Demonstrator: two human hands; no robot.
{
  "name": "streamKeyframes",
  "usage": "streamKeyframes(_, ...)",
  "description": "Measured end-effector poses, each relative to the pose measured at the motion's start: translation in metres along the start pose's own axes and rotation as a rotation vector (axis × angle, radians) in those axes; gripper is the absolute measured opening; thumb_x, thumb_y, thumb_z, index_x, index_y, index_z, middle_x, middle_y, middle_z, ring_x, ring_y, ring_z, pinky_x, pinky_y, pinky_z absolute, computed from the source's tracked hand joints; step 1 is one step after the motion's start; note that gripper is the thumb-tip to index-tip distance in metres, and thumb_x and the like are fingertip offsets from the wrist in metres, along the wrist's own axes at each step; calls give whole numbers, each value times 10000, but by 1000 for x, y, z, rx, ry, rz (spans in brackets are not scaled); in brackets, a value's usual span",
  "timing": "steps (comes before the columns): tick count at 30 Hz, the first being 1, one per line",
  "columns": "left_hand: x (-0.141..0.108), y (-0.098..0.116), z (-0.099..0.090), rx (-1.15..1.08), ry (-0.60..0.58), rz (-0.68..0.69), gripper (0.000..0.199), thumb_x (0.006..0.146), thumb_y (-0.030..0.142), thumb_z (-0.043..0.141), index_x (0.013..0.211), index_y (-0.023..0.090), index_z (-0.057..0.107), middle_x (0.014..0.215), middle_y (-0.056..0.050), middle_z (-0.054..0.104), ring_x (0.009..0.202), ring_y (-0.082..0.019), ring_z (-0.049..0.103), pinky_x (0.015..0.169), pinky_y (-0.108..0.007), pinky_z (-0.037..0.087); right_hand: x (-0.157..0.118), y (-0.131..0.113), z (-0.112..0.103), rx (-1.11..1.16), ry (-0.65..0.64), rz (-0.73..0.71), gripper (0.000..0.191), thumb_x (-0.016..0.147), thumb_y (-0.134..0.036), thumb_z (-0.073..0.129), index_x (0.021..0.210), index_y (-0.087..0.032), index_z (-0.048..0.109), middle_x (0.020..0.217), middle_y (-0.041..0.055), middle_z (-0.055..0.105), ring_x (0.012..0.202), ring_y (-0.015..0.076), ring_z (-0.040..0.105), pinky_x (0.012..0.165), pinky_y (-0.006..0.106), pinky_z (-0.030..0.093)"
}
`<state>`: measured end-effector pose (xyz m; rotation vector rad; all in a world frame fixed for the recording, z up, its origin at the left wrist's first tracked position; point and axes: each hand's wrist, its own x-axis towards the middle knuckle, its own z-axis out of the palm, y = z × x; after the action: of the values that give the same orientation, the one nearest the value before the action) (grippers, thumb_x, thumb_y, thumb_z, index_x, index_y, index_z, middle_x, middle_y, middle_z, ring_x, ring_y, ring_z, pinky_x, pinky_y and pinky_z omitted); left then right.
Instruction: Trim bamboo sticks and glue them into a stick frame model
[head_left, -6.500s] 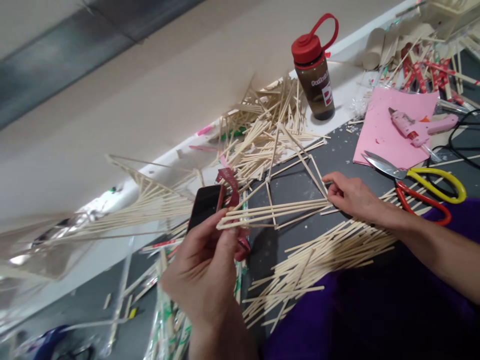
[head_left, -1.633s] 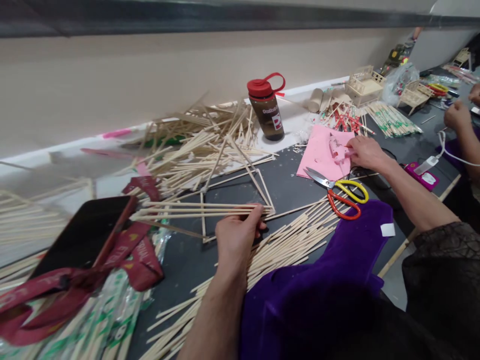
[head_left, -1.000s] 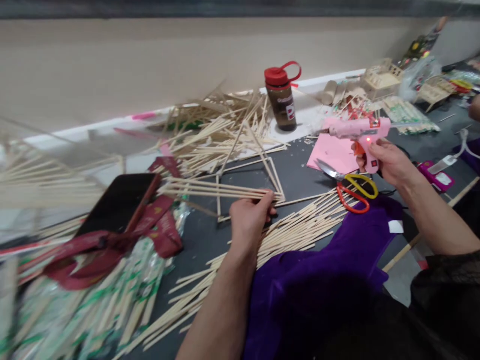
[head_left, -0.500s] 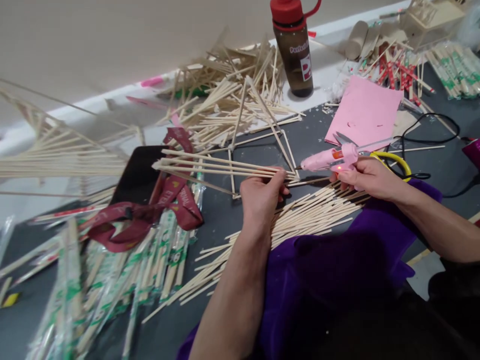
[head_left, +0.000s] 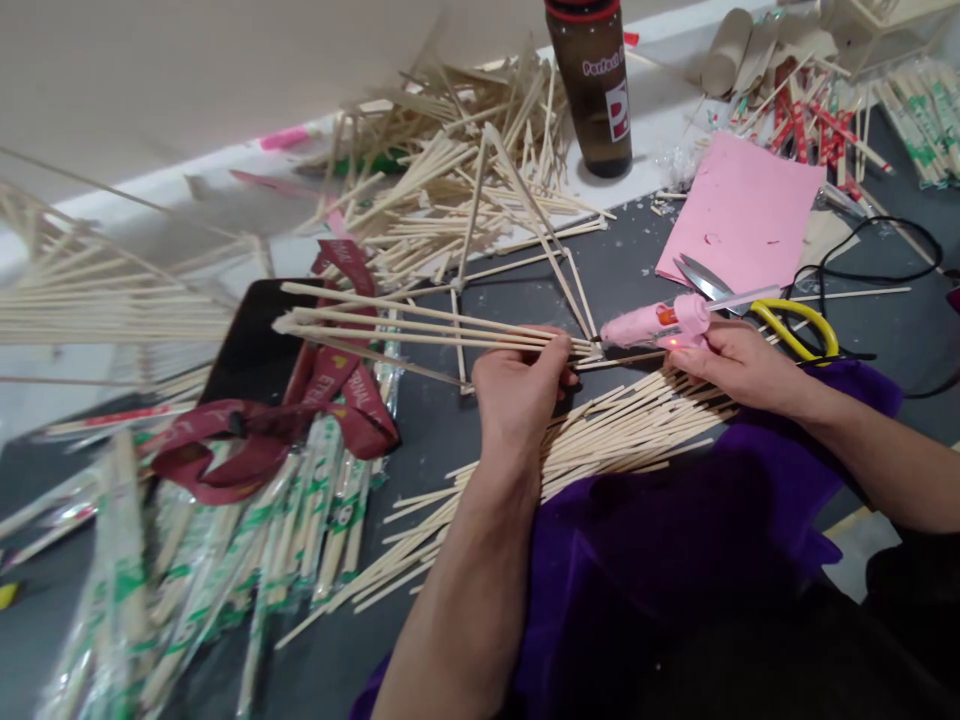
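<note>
Pale wooden stick frame (head_left: 420, 328) sits over the dark grey surface (head_left: 420, 445), pinched near one corner by the left hand (head_left: 521, 385); the right hand (head_left: 731, 360) grips a pink plastic glue gun (head_left: 652, 322), nozzle at that corner. Loose pale wooden sticks (head_left: 637, 430) lie just below the hands, yellow-handled metal scissors (head_left: 709, 283) near the right one; farther out, a black rectangular phone (head_left: 251, 340) and a translucent brown bottle (head_left: 592, 100)

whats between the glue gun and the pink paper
In the head view, the blades of the scissors lie between the glue gun and the pink paper, with some grey tabletop.
</note>
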<state>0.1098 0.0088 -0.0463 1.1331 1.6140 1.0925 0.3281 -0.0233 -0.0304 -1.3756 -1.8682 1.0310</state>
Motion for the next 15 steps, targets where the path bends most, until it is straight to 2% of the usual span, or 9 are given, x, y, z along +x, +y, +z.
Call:
streamKeyframes(5, -1, 2, 1, 6, 24, -6, 176, 664, 297, 659, 733, 136, 674, 468, 31, 581, 411, -109, 559, 368, -168, 377, 1, 2, 2, -54, 10, -40, 316, 915, -406, 477, 752, -168, 607, 788, 41, 595, 726, 157, 536, 694, 296, 399)
streamKeyframes(15, 2, -3, 1, -9, 12, 13, 195, 676, 317, 649, 759, 143, 682, 458, 31, 578, 406, -115, 570, 358, -166, 374, 1, 2, 4, -126, 33, -18, 352, 905, -433, 480, 635, -207, 479, 715, 23, 550, 649, 141, 487, 624, 295, 377)
